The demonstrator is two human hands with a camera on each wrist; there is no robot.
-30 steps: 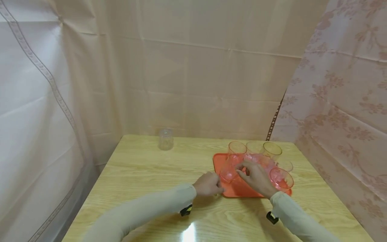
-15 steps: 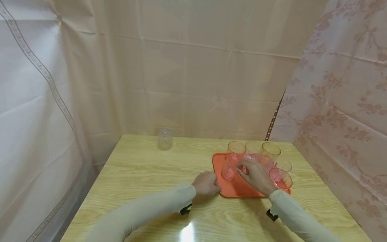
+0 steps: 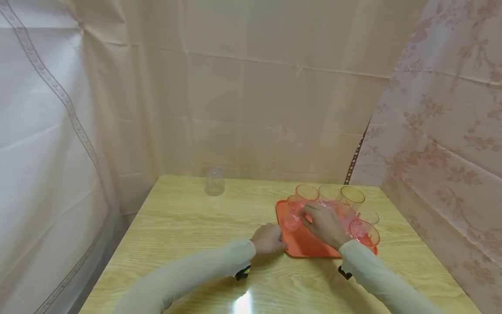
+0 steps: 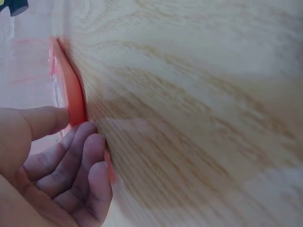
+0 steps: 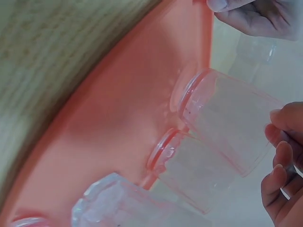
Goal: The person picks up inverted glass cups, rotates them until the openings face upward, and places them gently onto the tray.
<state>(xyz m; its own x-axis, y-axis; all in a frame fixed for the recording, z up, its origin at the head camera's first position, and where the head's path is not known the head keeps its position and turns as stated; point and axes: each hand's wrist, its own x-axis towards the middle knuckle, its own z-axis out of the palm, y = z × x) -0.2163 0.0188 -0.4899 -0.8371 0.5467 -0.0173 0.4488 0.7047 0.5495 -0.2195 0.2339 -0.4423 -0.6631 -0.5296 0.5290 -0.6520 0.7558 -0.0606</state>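
My left hand (image 3: 268,238) grips the front left corner of a red tray (image 3: 307,245). In the left wrist view its thumb lies on the tray's rim (image 4: 73,92), with the fingers curled against the outer side. Over the tray, my right hand (image 3: 322,225) pinches the rim of a clear pinkish glass (image 3: 291,216) between thumb and finger. The glass stands near the tray's left edge; its base (image 5: 194,94) looks on or just above the tray, I cannot tell which. Another glass (image 5: 165,151) stands close beside it.
On the tray's back and right are a red-rimmed glass (image 3: 307,192), a yellow-rimmed glass (image 3: 353,195), a right-hand red glass (image 3: 364,232) and a clear faceted vessel (image 5: 113,201). One clear glass (image 3: 215,184) stands upside down at the table's back. Curtains (image 3: 251,109) hang around the table.
My right hand has shifted a little left and back, and the pinched glass has moved with it toward the tray's left edge. My left hand stays at the tray's corner.
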